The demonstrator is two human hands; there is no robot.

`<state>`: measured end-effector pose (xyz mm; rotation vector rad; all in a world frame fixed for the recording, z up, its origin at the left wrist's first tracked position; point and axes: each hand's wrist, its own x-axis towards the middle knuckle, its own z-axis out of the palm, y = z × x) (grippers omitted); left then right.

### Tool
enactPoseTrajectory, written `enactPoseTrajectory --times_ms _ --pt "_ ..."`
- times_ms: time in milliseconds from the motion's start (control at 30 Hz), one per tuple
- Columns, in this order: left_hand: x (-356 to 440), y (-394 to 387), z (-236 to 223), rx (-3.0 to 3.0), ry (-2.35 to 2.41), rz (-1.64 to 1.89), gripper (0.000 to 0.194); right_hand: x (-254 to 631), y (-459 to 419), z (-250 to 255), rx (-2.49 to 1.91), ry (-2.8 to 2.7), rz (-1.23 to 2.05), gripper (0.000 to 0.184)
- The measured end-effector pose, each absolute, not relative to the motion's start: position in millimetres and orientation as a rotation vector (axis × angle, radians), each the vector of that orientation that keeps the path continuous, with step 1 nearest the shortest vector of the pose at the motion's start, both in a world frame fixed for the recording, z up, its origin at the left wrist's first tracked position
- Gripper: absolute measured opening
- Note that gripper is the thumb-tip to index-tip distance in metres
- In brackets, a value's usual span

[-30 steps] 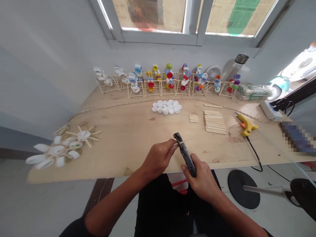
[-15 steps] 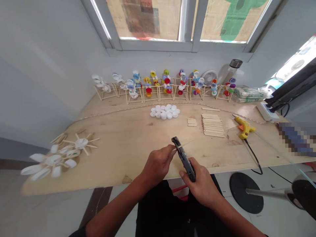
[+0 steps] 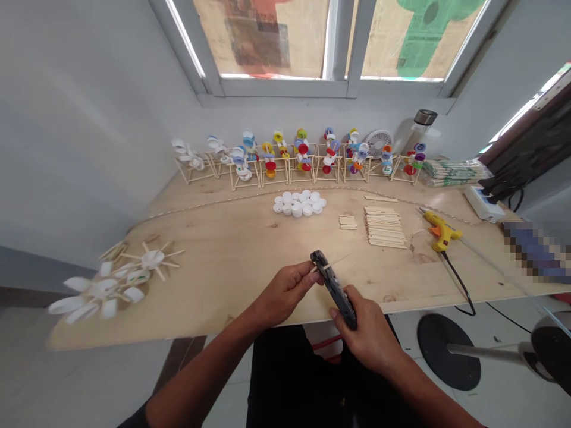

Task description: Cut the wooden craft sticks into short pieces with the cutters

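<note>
I see the left hand (image 3: 285,289) pinching a thin stick (image 3: 330,264), the right hand (image 3: 369,330) gripping the dark tool (image 3: 338,293); slanted squeezing could splinter it.

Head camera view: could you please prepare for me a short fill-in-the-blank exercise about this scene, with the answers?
The right hand grips the dark tool, while the ____ hand holds the thin stick.
The glue gun is mainly ____ in colour.
The loose clustered caps are all ____.

Missing words: left; yellow; white.
</note>
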<state>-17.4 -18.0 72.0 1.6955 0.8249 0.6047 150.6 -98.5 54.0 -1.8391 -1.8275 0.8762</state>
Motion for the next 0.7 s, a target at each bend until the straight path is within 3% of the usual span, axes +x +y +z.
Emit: enactPoseTrajectory --times_ms 300,700 --pt "-8.2 -32.5 57.2 2.434 1.127 0.968 0.021 150.0 -97.8 52.8 -1.869 -1.786 0.862 0.010" --pt "-16.5 -25.7 78.9 2.052 0.921 0.692 0.024 150.9 -101.5 61.2 -1.795 -1.813 0.871 0.009"
